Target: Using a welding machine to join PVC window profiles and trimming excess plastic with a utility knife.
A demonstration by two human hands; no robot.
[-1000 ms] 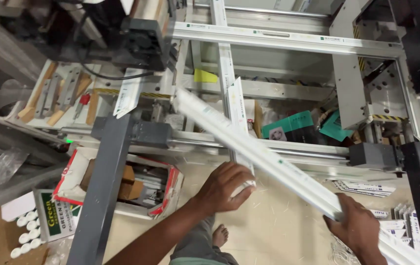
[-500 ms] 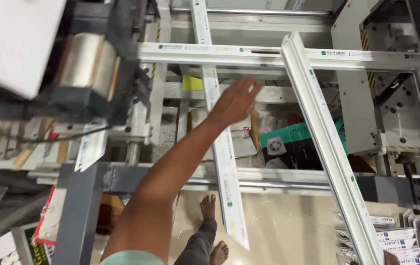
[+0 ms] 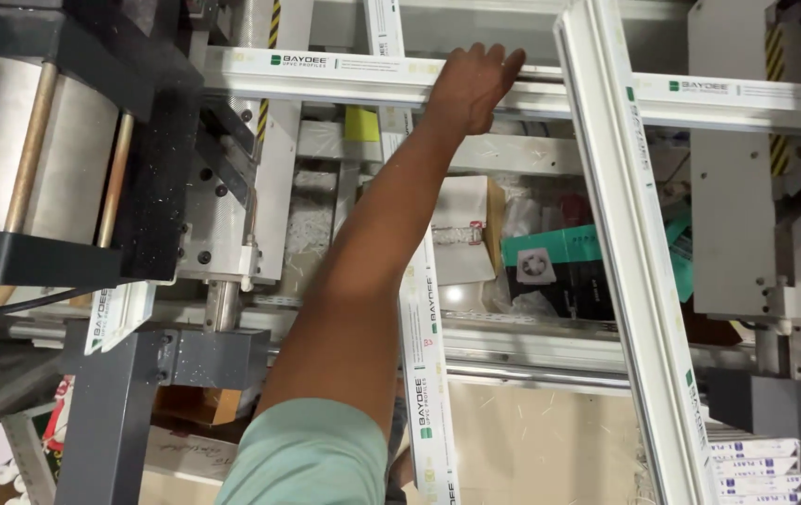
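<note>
My left hand (image 3: 473, 82) reaches far up the frame, its fingers curled over the top edge of a horizontal white window profile (image 3: 326, 75) that lies across a grey machine. My left arm, in a pale green sleeve, runs up from the bottom centre. A second long white profile (image 3: 634, 262) slants from the top centre down to the bottom right, just right of the hand. A third white profile (image 3: 429, 374) runs vertically, partly hidden under my arm. My right hand is out of view.
A large metal roller in a black housing (image 3: 36, 150) fills the upper left. A grey machine block (image 3: 733, 187) stands at the right. Below lie a green box (image 3: 560, 262), cardboard, stacked white packs (image 3: 765, 468) and a grey frame leg (image 3: 106, 421).
My left hand let go of the slanted profile, rose, and now grips the horizontal profile higher up. The view tilted upward and closer; my right hand dropped out of frame.
</note>
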